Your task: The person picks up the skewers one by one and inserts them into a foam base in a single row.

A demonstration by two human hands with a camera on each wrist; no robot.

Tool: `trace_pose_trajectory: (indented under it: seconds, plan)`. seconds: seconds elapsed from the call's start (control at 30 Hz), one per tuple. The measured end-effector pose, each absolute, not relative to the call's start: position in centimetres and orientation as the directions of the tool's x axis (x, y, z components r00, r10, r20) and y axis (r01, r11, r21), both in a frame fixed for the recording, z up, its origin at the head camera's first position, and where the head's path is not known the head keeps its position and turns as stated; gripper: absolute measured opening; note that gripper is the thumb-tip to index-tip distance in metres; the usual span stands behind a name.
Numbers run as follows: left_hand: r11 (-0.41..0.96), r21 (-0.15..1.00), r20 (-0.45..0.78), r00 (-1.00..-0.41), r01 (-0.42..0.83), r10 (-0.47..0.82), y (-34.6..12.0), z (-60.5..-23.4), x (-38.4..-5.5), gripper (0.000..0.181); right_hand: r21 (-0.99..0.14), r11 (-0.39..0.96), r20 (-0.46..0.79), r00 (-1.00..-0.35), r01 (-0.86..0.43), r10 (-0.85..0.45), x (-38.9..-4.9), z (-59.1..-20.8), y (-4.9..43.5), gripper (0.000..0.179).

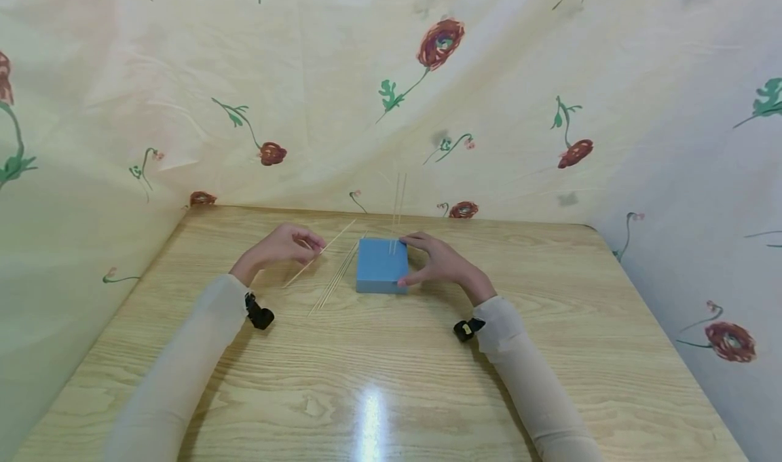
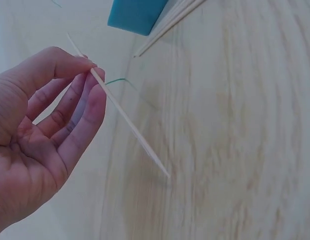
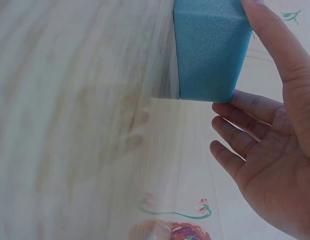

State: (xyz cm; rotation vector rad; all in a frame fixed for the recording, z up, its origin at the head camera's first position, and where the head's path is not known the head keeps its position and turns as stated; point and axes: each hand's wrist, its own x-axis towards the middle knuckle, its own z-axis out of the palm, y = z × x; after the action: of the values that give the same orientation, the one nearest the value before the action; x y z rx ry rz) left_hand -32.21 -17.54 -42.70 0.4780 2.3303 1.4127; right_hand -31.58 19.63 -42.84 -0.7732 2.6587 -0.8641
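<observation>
My left hand (image 1: 286, 246) pinches a thin wooden skewer (image 2: 127, 117) between thumb and fingertips, to the left of a blue foam block (image 1: 377, 264). The skewer slants, its pointed end low over the table in the left wrist view. Two more skewers (image 1: 396, 204) stand upright in the block, near its back right part. With thumb at the front right corner and fingertips at the back right corner, my right hand (image 1: 444, 262) holds the block. Its remaining fingers are spread beside the block in the right wrist view.
Several loose skewers (image 1: 334, 282) lie slanted on the wooden table (image 1: 342, 367), just left of the block. A flower-printed cloth (image 1: 330, 82) hangs behind the table's back edge and along both sides.
</observation>
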Motion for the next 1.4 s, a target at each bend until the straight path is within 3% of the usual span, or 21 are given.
trace_pose_trajectory:
  seconds: [0.6, 1.0, 1.4]
  plan:
    - [0.312, 0.946, -0.082, -0.869, 0.086, 0.488, -15.7, -42.4, -32.9, 0.036, -0.593, 0.692, -0.080, -0.824, -0.413, -0.561, -31.8, -42.4, 19.3, 0.103]
    - [0.245, 0.958, 0.015, -0.881, 0.148, 0.474, -13.8, -41.0, -33.2, 0.028, -0.476, 0.761, -0.138, -0.817, -0.440, -0.559, -32.1, -40.8, 18.4, 0.103]
    - [0.069, 0.979, 0.145, -0.900, 0.190, 0.411, -11.6, -39.3, -32.8, 0.029, -0.505, 0.755, -0.138, -0.825, -0.418, -0.548, -32.1, -41.2, 18.5, 0.104]
